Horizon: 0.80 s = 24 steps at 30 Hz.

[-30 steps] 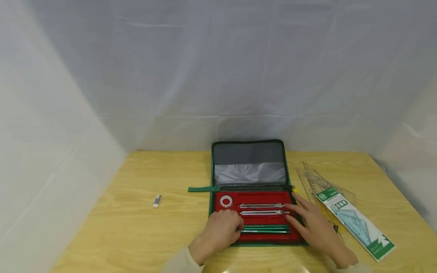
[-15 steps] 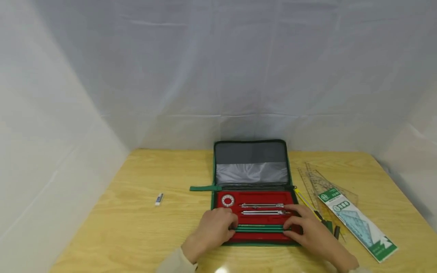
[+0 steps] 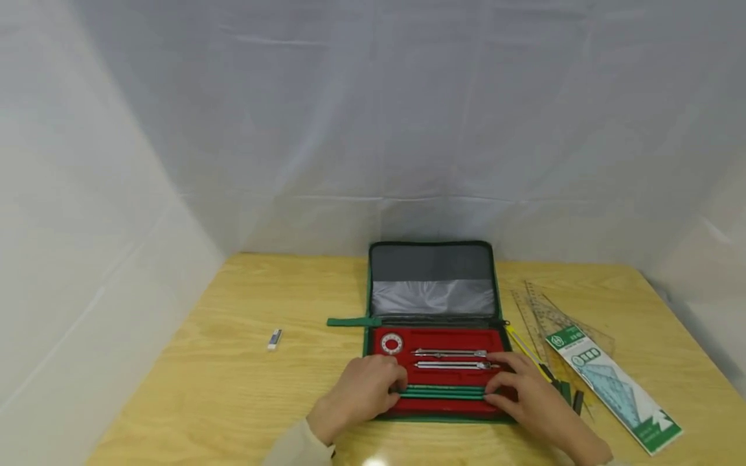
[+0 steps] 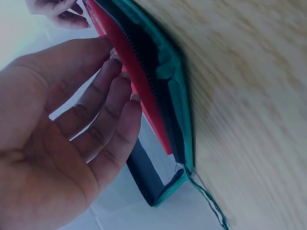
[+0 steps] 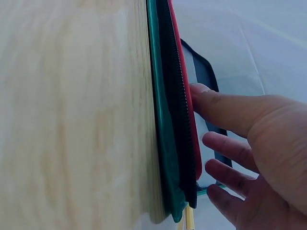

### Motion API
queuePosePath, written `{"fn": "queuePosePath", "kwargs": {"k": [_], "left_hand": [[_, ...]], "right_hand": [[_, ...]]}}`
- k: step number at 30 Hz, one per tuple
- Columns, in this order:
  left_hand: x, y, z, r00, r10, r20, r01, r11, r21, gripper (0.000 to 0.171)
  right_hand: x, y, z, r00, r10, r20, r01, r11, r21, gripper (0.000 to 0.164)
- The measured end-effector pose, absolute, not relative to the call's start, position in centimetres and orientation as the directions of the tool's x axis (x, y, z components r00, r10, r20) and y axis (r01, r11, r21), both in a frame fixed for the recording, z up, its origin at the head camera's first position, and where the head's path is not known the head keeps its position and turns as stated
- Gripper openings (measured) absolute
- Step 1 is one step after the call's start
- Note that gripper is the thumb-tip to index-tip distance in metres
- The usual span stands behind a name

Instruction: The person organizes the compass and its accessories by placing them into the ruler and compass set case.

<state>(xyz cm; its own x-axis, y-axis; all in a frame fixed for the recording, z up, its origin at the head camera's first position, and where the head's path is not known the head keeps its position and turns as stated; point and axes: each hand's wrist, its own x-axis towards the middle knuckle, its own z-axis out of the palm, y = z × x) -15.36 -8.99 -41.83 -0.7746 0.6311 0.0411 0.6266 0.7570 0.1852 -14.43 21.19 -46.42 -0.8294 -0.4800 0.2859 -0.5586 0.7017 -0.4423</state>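
Note:
Several green pencils (image 3: 443, 392) lie side by side in the red tray (image 3: 419, 408) of an unfolded zip case (image 3: 431, 262). My left hand (image 3: 364, 388) pinches their left ends between thumb and curled fingers. At their right ends, my right hand (image 3: 533, 395) pinches with thumb and index finger, its other fingers spread over the tray's edge. Behind the pencils sit two metal compasses (image 3: 451, 365), with a white ring-shaped part (image 3: 392, 343) at the tray's back left. Both wrist views show fingertips over the case's red rim (image 4: 144, 98); the pencils themselves are hidden there.
On the right lie clear set squares (image 3: 544, 310), a yellow utility knife (image 3: 524, 346) and a packaged ruler set (image 3: 612, 388). A small eraser (image 3: 274, 339) rests on the left of the wooden table (image 3: 233, 401). A green strap (image 3: 352, 321) sticks out left of the case.
My left hand has shifted left to the pencils' left ends. My right hand has brought thumb and index finger together at their right ends. The pencils now lie more evenly.

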Motion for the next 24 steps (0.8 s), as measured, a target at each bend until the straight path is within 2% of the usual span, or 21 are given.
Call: {"fn": "queuePosePath", "kwargs": {"k": [6, 11, 17, 24], "left_hand": [[-15.2, -9.5, -41.5, -0.777, 0.629, 0.032, 0.617, 0.75, 0.238, 0.006], [-15.6, -10.3, -41.0, -0.797, 0.596, 0.092, 0.595, 0.753, 0.279, 0.004], [-16.2, -12.3, -41.2, -0.856, 0.497, 0.143, 0.516, 0.804, 0.294, 0.006], [-16.5, -15.1, -41.9, -0.904, 0.379, 0.197, 0.422, 0.865, 0.271, 0.006]], "right_hand": [[-14.4, 20.7, -46.4, -0.851, -0.454, 0.263, -0.524, 0.712, -0.467, 0.014], [-14.6, 20.5, -46.3, -0.878, -0.407, 0.251, -0.478, 0.727, -0.492, 0.009], [-15.2, 19.8, -46.3, -0.883, -0.404, 0.241, -0.47, 0.742, -0.478, 0.027], [-15.8, 18.9, -45.9, -0.852, -0.455, 0.259, -0.523, 0.742, -0.418, 0.031]]}}
